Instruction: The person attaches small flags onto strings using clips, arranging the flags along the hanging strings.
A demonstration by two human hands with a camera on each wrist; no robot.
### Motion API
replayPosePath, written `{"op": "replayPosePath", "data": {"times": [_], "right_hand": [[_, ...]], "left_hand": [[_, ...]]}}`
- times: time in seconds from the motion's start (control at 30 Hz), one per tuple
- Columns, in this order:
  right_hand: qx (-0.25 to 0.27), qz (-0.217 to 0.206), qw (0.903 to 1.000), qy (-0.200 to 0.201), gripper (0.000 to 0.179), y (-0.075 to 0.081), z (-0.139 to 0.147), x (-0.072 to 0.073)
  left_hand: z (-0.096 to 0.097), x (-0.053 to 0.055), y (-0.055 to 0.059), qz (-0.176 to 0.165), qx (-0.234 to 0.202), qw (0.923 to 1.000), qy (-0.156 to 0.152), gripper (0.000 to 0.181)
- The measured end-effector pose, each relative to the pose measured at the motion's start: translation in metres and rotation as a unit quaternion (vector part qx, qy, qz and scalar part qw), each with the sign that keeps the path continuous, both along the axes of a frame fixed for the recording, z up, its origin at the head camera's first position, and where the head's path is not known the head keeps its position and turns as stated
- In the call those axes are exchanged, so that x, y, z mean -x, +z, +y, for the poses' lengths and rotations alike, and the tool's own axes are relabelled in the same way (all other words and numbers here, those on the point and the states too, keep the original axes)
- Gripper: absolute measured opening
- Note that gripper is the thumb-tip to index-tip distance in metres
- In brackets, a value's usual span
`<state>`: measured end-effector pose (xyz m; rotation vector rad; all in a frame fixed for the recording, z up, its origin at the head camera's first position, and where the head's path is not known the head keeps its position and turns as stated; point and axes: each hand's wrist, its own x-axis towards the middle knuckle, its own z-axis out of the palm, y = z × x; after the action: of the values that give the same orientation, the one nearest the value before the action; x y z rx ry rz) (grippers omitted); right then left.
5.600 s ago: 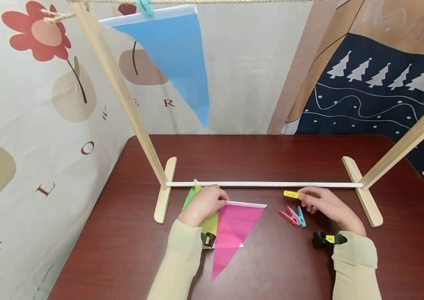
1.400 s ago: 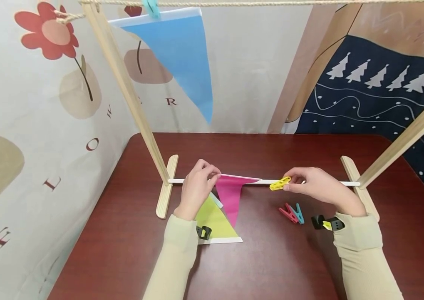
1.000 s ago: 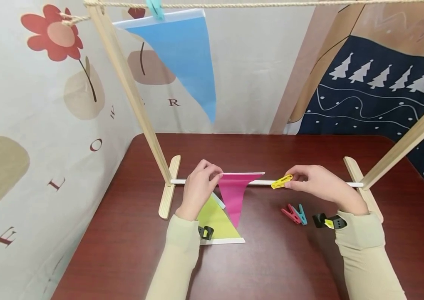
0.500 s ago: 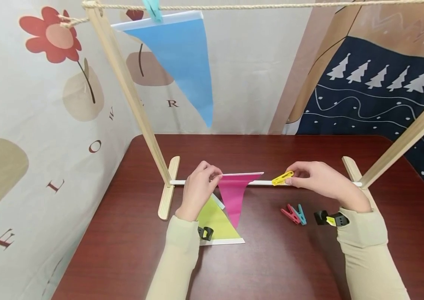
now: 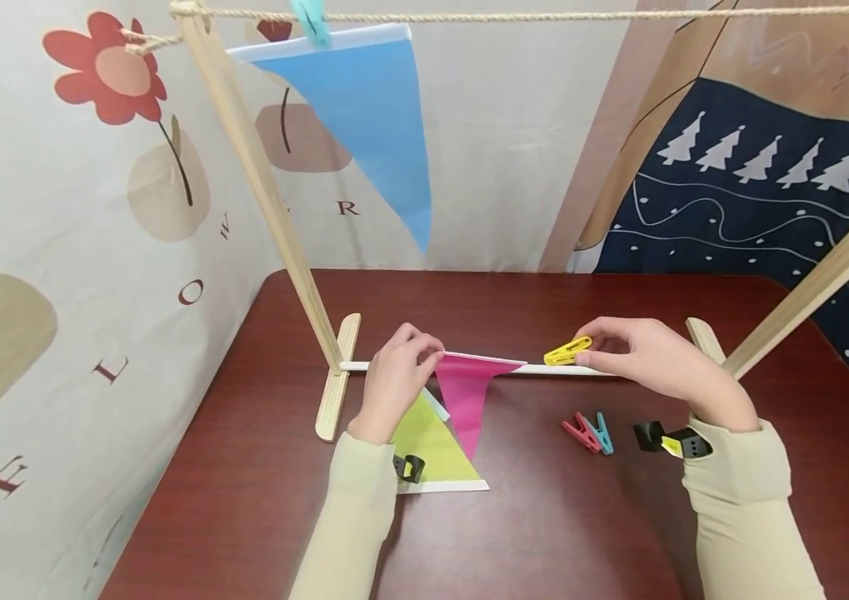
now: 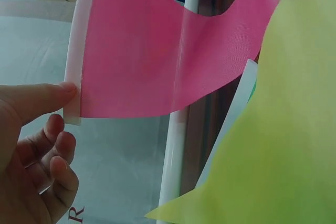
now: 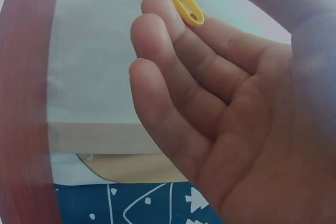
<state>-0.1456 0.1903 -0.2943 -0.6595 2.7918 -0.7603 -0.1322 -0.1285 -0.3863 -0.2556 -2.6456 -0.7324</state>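
My left hand (image 5: 397, 379) pinches the white-edged top corner of a pink pennant flag (image 5: 466, 396), which hangs point down above the table. In the left wrist view the thumb presses on the white band of the pink pennant (image 6: 131, 51). Off to the right, my right hand (image 5: 637, 354) holds a yellow clothespin (image 5: 568, 351) between thumb and fingers. The right wrist view shows only part of that yellow clothespin (image 7: 181, 1). Under my left wrist lies a yellow-green pennant (image 5: 435, 446), with a green edge peeking out in the left wrist view.
A red clothespin (image 5: 582, 433) and a blue clothespin (image 5: 601, 433) lie on the dark red table (image 5: 544, 533). A wooden stand has a left post (image 5: 262, 192), a right post (image 5: 817, 283) and a white bottom bar (image 5: 570, 369). On its rope (image 5: 514, 17) hangs a blue pennant (image 5: 367, 117), held by a teal clothespin (image 5: 312, 21).
From the table, the pink pennant has been lifted by my left hand and now hangs upright. My right hand has raised the yellow clothespin and lately drifted slightly right and up.
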Motion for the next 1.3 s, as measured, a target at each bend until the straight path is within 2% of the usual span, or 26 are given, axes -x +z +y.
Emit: {"op": "replayPosePath", "data": {"times": [0.13, 0.33, 0.53, 0.67, 0.87, 1.0, 1.17, 1.3], "right_hand": [[0.004, 0.012, 0.9999, 0.005, 0.036, 0.001, -0.004, -0.001], [0.022, 0.024, 0.9994, 0.014, 0.035, 0.001, -0.01, -0.003], [0.022, 0.04, 0.9988, 0.016, 0.037, 0.005, -0.01, -0.003], [0.014, 0.052, 0.9984, 0.017, 0.038, 0.009, -0.01, -0.003], [0.023, 0.053, 0.9975, 0.04, 0.036, 0.008, -0.016, -0.003], [0.027, 0.047, 0.9974, 0.048, 0.036, 0.009, -0.018, -0.004], [0.021, 0.059, 0.9966, 0.054, 0.035, 0.015, -0.016, -0.004], [0.012, 0.06, 0.9964, 0.059, 0.036, 0.019, -0.016, -0.002]], "left_hand": [[-0.002, -0.003, 0.001, -0.007, 0.002, 1.0, -0.003, 0.005], [0.0, -0.005, 0.009, -0.031, 0.027, 0.999, -0.018, 0.006], [0.009, -0.007, 0.018, -0.064, 0.078, 0.9936, -0.052, 0.006], [0.015, -0.008, 0.023, -0.074, 0.093, 0.9906, -0.068, 0.005], [0.013, -0.015, 0.02, -0.087, 0.109, 0.9892, -0.045, 0.005], [0.012, -0.017, 0.021, -0.074, 0.111, 0.9901, -0.043, 0.004], [0.014, -0.014, 0.03, -0.044, 0.12, 0.9907, -0.044, 0.004], [0.016, -0.012, 0.035, -0.041, 0.127, 0.9901, -0.043, 0.004]]}}
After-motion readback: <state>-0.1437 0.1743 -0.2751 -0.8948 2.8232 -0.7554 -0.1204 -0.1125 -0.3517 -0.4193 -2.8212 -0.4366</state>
